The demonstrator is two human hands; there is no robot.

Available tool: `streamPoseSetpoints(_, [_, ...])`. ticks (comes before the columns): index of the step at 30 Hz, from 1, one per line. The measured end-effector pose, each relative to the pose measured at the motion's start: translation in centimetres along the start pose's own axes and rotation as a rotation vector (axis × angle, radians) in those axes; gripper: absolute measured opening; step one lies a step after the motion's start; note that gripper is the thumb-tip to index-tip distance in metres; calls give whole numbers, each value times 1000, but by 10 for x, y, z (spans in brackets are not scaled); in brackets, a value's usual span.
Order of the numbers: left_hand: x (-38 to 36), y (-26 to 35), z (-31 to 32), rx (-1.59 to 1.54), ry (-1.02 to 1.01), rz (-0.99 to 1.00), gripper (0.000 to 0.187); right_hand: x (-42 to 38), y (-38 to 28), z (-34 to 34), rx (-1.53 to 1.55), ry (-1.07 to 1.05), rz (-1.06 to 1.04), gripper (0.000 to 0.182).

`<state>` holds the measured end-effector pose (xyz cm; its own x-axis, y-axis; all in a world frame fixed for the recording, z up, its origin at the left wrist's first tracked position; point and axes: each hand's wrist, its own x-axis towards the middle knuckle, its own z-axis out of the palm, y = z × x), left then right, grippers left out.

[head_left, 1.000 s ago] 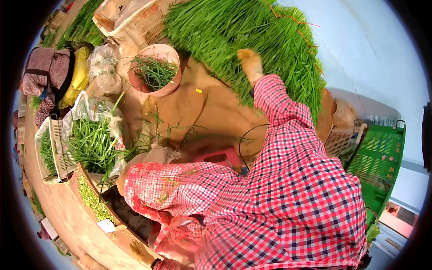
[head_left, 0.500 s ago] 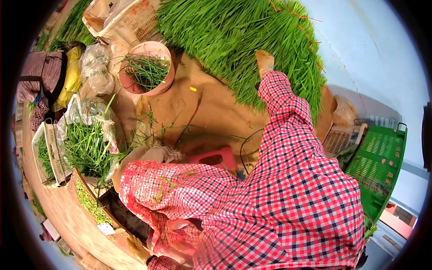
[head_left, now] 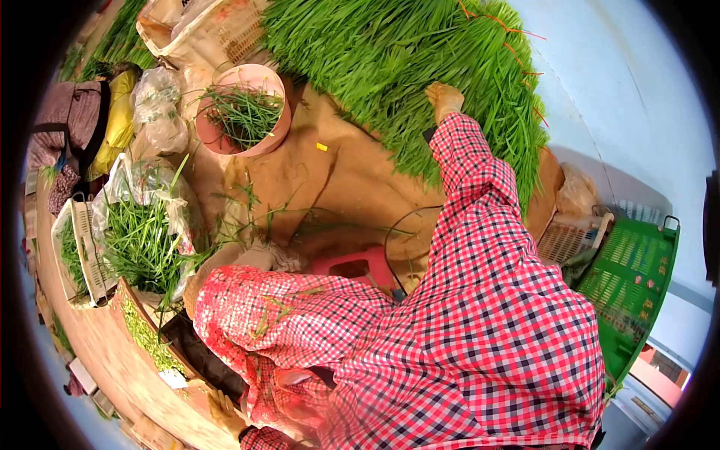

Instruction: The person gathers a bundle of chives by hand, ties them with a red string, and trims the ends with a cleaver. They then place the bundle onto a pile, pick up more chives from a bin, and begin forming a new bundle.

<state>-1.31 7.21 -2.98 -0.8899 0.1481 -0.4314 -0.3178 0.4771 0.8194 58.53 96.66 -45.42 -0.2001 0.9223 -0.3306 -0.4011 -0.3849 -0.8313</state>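
Right hand point(head_left: 444, 100), gloved, is laid on the chives point(head_left: 390, 52); grip cannot be told. Left hand is hidden behind the sleeve point(head_left: 300, 315).

One large heap of green chives point(head_left: 405, 60) lay at the top of the view, and one round pink bowl point(head_left: 244, 109) beside it held a smaller tangle of stems. Two hands were in view: the gloved right hand point(head_left: 444, 100) on the heap and the left hand point(head_left: 255, 259) low near one clear plastic bag of greens point(head_left: 146, 232). There were also one green plastic crate point(head_left: 634, 281), one red stool point(head_left: 360, 268) and two pale slatted baskets point(head_left: 225, 30), point(head_left: 566, 240).
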Motion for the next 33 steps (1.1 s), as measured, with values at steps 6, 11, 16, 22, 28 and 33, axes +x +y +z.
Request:
streamPoseSetpoints(6, [11, 5, 7, -8, -37, -17, 62, -96, -66, 119, -45, 140, 20, 56])
streamPoseSetpoints(11, [12, 14, 16, 16, -64, -23, 64, -65, -64, 138, -1583, 175, 125, 55])
streamPoseSetpoints(16, [7, 11, 11, 55, -107, 1, 64, -114, -133, 240, -2197, 229, 521, 59])
streamPoseSetpoints(22, [6, 10, 10, 80, -83, -8, 62, -33, -64, 109, -1494, -76, 257, 52])
streamPoseSetpoints(28, [15, 9, 17, 85, -91, -25, 65, -123, -88, 138, -92, 281, -90, 39])
streamPoseSetpoints(33, [27, 0, 11, 81, -207, 86, 65, -114, -102, 138, -411, 327, 25, 19])
